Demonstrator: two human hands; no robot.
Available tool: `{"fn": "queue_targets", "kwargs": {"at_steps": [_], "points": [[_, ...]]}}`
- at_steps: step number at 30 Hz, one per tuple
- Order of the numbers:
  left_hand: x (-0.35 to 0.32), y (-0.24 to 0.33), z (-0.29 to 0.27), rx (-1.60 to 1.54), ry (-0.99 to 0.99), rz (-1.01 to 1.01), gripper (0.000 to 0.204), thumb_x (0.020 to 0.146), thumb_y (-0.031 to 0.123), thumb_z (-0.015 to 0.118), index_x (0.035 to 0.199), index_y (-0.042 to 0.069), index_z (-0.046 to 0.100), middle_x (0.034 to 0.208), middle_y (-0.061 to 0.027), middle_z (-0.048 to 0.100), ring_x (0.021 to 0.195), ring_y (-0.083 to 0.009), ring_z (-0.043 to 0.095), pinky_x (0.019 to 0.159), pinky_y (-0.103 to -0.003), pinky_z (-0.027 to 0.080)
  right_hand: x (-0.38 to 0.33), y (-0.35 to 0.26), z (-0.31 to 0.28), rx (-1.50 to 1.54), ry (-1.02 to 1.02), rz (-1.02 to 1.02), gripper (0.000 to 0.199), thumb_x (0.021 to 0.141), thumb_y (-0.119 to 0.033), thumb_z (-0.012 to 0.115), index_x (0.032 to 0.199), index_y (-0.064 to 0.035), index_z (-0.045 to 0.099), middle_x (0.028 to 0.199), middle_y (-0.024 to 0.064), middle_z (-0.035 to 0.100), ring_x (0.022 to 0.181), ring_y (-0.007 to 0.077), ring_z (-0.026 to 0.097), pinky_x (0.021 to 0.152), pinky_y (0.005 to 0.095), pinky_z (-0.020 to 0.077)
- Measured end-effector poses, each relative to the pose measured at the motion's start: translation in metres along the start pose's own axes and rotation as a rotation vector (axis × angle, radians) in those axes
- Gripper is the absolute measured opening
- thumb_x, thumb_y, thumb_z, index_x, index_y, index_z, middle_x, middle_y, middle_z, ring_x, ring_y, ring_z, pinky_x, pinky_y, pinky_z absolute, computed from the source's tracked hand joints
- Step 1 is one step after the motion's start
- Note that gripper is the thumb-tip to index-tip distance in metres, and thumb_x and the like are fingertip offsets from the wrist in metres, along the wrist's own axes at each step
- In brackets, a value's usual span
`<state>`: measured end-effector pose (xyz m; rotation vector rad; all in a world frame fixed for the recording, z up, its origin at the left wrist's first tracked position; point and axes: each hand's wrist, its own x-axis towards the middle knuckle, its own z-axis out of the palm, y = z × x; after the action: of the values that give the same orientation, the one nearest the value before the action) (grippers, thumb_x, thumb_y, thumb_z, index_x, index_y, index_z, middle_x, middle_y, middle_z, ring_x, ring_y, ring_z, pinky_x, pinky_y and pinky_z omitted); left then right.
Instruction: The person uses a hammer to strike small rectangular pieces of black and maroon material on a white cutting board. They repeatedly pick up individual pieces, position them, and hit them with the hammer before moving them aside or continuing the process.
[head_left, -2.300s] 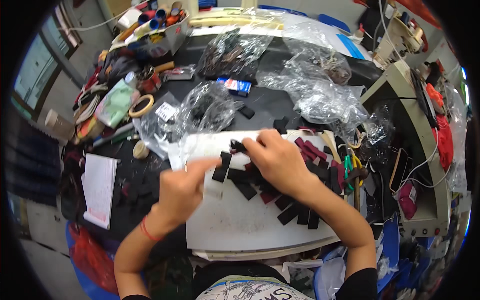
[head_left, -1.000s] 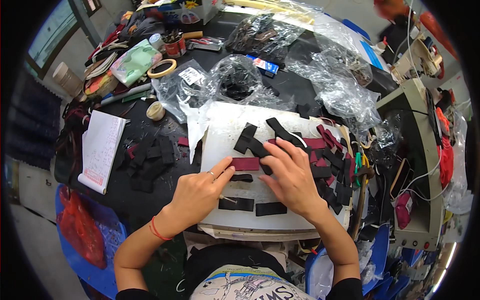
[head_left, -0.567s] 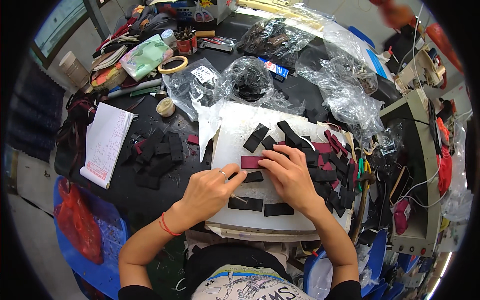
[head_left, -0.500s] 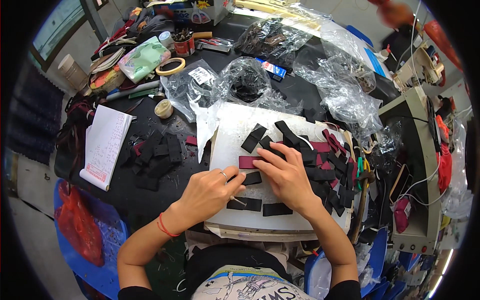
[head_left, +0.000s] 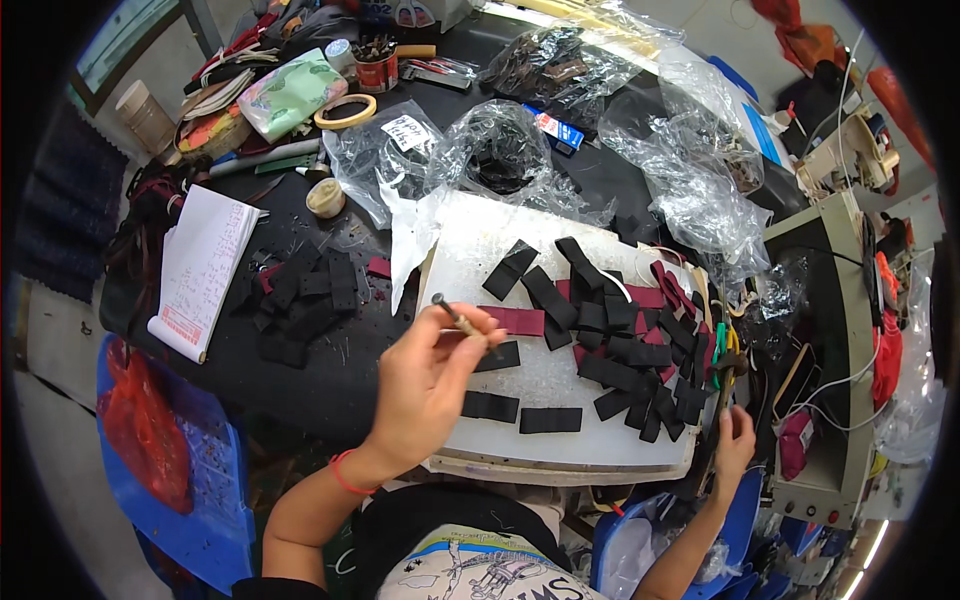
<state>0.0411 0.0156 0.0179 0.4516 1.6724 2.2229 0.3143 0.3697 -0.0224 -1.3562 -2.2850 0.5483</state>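
Holding small tool (head_left: 455, 316), left hand (head_left: 425, 385) raised over board (head_left: 470, 250).

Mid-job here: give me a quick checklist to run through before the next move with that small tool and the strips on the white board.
1. Tool held: ok. The left hand pinches a thin metal tool at its fingertips.
2. Right hand free: cannot tell. The right hand is off at the board's right edge by dark clutter.
3. Maroon strip in reach: ok, it lies flat just beside the tool.
4. White board has bare working space: ok, upper left is uncovered.
5. Black strips sorted: not ok, they overlap in a loose pile.
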Motion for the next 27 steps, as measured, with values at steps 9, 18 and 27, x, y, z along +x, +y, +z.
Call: {"fn": "queue_targets", "kwargs": {"at_steps": [9,18,27], "points": [[0.018,-0.024,0.006,0.052,-0.069,-0.176,0.017,0.099,0.009,0.048,0.112,-0.001,0.046,0.103,-0.0095,0.055,0.101,-0.0190,0.063,0.084,-0.028,0.055,0.002,0.021,0.012,0.263,0.043,0.034,0.029,0.094,-0.024,0.060,0.102,0.0039,0.062,0.076,-0.0027,0.056,0.067,0.0052,0.045,0.059,0.0218,0.0370],[0.015,-0.026,0.005,0.168,-0.108,-0.067,0.013,0.097,0.005,0.050,0.108,0.000,0.053,0.095,-0.0056,0.060,0.094,-0.0137,0.065,0.081,-0.025,0.055,-0.032,-0.124,-0.010,0.648,-0.194,-0.180,0.012,0.095,-0.014,0.054,0.096,-0.0023,0.059,0.064,-0.0029,0.050,0.055,0.0048,0.049,0.049,0.0191,0.0397],[0.012,-0.027,0.003,0.472,-0.160,0.249,0.015,0.090,0.000,0.053,0.106,-0.002,0.052,0.089,-0.0151,0.060,0.079,-0.0305,0.061,0.069,-0.036,0.050,-0.047,-0.214,-0.005,0.414,-0.369,-0.542,0.010,0.085,-0.003,0.058,0.094,0.0010,0.058,0.062,0.0023,0.056,0.050,0.0073,0.052,0.046,0.0218,0.0405]]}}
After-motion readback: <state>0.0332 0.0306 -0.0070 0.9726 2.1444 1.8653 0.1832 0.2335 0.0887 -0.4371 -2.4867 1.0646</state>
